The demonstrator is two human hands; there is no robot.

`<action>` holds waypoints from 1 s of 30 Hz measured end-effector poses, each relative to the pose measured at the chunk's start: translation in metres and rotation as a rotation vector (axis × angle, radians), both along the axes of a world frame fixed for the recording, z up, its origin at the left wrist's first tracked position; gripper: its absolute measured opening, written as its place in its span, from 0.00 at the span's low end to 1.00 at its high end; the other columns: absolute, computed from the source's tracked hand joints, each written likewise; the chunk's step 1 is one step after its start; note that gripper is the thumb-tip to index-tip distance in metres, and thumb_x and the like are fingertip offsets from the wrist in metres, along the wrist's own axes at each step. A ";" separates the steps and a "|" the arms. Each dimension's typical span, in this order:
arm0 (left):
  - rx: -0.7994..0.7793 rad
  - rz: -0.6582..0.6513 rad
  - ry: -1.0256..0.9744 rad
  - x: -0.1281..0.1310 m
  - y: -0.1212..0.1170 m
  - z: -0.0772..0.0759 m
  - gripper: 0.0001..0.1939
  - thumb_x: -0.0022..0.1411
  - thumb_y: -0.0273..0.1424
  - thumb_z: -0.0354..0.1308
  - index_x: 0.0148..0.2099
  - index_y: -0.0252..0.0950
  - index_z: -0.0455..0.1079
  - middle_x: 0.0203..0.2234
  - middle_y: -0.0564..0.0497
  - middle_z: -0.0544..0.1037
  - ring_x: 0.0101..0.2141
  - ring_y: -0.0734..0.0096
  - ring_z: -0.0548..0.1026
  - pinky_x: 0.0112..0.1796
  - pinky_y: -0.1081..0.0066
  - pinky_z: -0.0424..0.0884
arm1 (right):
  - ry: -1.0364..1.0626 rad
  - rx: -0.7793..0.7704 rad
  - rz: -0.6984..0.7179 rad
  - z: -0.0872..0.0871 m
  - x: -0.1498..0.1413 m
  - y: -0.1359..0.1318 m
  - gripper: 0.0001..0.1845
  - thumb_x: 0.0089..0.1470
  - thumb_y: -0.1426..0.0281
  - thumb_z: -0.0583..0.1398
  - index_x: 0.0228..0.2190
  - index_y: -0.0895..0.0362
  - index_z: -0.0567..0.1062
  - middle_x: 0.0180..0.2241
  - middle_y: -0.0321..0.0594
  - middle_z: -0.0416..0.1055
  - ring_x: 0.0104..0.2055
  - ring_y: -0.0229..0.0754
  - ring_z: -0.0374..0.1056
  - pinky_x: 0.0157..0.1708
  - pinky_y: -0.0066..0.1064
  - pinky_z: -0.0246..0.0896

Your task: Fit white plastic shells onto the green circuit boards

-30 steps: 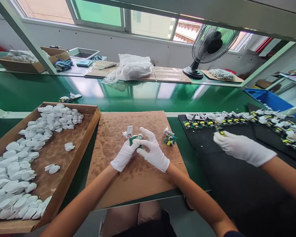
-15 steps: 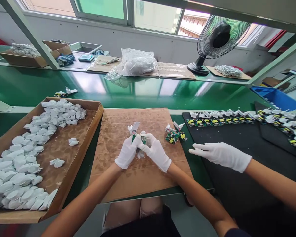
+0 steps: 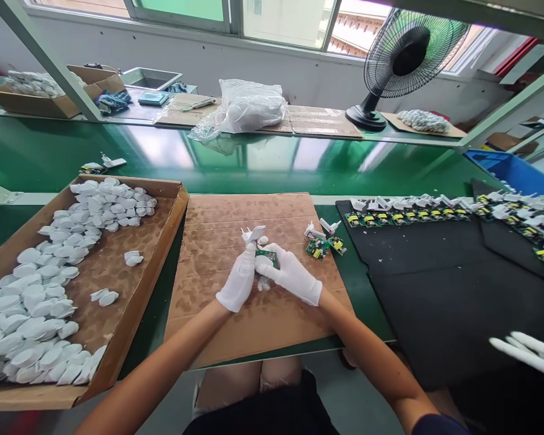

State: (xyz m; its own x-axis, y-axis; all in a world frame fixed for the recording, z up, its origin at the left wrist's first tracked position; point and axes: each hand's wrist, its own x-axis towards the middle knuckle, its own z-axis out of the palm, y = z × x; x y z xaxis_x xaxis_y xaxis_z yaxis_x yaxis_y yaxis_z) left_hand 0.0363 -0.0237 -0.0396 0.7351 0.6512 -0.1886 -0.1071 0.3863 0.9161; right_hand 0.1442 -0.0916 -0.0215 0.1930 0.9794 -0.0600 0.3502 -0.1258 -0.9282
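My left hand (image 3: 238,281) and my right hand (image 3: 291,276), both in white gloves, meet over a brown cardboard sheet (image 3: 258,320). Together they pinch a small green circuit board (image 3: 267,257) with a white plug piece (image 3: 255,233) sticking up behind it. A white shell part shows below my fingers. Two more green circuit boards with white plug pieces (image 3: 321,240) lie on the cardboard just right of my right hand.
A cardboard tray (image 3: 118,338) of several white plastic shells (image 3: 31,302) sits at left. A black mat (image 3: 435,284) at right carries a row of circuit boards (image 3: 408,214). A co-worker's gloved fingers (image 3: 526,350) show at the lower right. A fan (image 3: 401,57) and plastic bag (image 3: 249,112) stand behind the green belt.
The co-worker's gloved hand put a board beside the one on my cardboard, then drew back to the lower right edge. My hands stayed on the board and closed tighter around it.
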 end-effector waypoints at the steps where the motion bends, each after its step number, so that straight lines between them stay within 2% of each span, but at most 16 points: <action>1: 0.009 -0.009 0.011 0.000 0.000 0.000 0.33 0.59 0.54 0.39 0.53 0.32 0.59 0.14 0.55 0.70 0.10 0.75 0.65 0.09 0.76 0.61 | -0.005 0.003 0.009 0.000 0.001 0.000 0.15 0.53 0.61 0.57 0.40 0.57 0.67 0.28 0.35 0.72 0.26 0.36 0.66 0.25 0.24 0.57; 4: 0.040 -0.018 0.065 -0.003 -0.001 0.000 0.33 0.58 0.55 0.39 0.49 0.31 0.62 0.13 0.56 0.68 0.10 0.76 0.64 0.09 0.78 0.59 | -0.078 0.016 -0.003 -0.001 0.001 0.001 0.14 0.54 0.60 0.55 0.35 0.58 0.69 0.25 0.34 0.70 0.24 0.34 0.63 0.24 0.24 0.55; 8: 0.055 0.014 0.082 -0.006 -0.004 -0.001 0.30 0.57 0.55 0.41 0.39 0.31 0.63 0.11 0.57 0.65 0.09 0.76 0.64 0.09 0.78 0.59 | -0.084 0.042 -0.107 -0.004 -0.005 0.005 0.15 0.54 0.59 0.55 0.28 0.58 0.68 0.21 0.33 0.67 0.23 0.34 0.61 0.24 0.24 0.55; 10: 0.072 0.012 0.044 -0.006 -0.005 -0.001 0.29 0.57 0.55 0.41 0.38 0.32 0.62 0.11 0.58 0.64 0.09 0.76 0.65 0.09 0.77 0.59 | 0.023 0.034 -0.144 -0.005 -0.007 0.006 0.18 0.52 0.55 0.56 0.24 0.57 0.65 0.20 0.33 0.66 0.22 0.33 0.61 0.22 0.23 0.54; 12: 0.095 -0.016 0.010 -0.005 -0.004 0.002 0.28 0.56 0.55 0.45 0.38 0.32 0.61 0.12 0.58 0.65 0.10 0.75 0.66 0.09 0.76 0.61 | 0.194 -0.007 -0.115 -0.005 -0.006 0.006 0.21 0.52 0.51 0.53 0.24 0.57 0.63 0.18 0.32 0.66 0.18 0.33 0.61 0.17 0.23 0.52; 15: 0.106 -0.088 -0.001 -0.003 -0.001 0.008 0.23 0.55 0.50 0.52 0.39 0.33 0.60 0.16 0.56 0.69 0.13 0.72 0.69 0.11 0.75 0.64 | 0.421 -0.053 -0.028 -0.004 -0.002 0.005 0.29 0.56 0.47 0.40 0.28 0.57 0.65 0.15 0.34 0.66 0.12 0.33 0.58 0.10 0.23 0.46; 17: 0.105 -0.068 0.012 -0.002 0.000 0.010 0.19 0.56 0.46 0.53 0.37 0.33 0.60 0.16 0.56 0.69 0.14 0.72 0.70 0.11 0.76 0.63 | 0.473 -0.048 -0.014 -0.004 0.000 0.004 0.34 0.56 0.46 0.36 0.26 0.58 0.66 0.13 0.35 0.64 0.12 0.33 0.58 0.09 0.22 0.46; 20: 0.119 -0.001 0.024 -0.004 0.001 0.011 0.17 0.58 0.45 0.51 0.33 0.34 0.59 0.14 0.57 0.67 0.12 0.74 0.67 0.09 0.77 0.59 | 0.440 -0.021 -0.067 -0.004 -0.002 0.003 0.28 0.56 0.48 0.43 0.27 0.59 0.66 0.14 0.33 0.64 0.12 0.32 0.58 0.10 0.22 0.48; 23: 0.139 0.008 0.021 -0.006 -0.001 0.008 0.17 0.59 0.45 0.49 0.32 0.35 0.58 0.14 0.59 0.65 0.11 0.76 0.66 0.09 0.78 0.58 | 0.355 0.004 -0.107 -0.004 -0.007 0.003 0.21 0.55 0.51 0.50 0.31 0.57 0.67 0.20 0.33 0.68 0.15 0.32 0.61 0.11 0.22 0.51; 27: 0.163 0.008 0.023 -0.006 -0.004 0.003 0.18 0.60 0.45 0.47 0.32 0.34 0.59 0.13 0.58 0.66 0.11 0.77 0.65 0.10 0.79 0.58 | 0.207 0.019 -0.134 -0.004 -0.007 0.003 0.18 0.56 0.54 0.51 0.30 0.55 0.68 0.23 0.35 0.69 0.23 0.35 0.66 0.19 0.24 0.58; 30: 0.119 -0.015 -0.007 -0.003 -0.003 0.001 0.23 0.61 0.49 0.42 0.38 0.32 0.62 0.14 0.56 0.67 0.12 0.77 0.66 0.11 0.78 0.59 | 0.172 0.019 -0.145 -0.005 -0.006 0.003 0.20 0.57 0.54 0.48 0.33 0.55 0.69 0.23 0.35 0.69 0.23 0.37 0.66 0.20 0.25 0.59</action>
State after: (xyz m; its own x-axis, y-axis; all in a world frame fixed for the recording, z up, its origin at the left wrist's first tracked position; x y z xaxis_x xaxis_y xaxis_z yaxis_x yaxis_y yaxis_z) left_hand 0.0333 -0.0265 -0.0389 0.7461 0.6575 -0.1056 -0.1088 0.2768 0.9548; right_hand 0.1381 -0.0889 -0.0265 0.3207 0.9432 -0.0863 0.1664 -0.1458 -0.9752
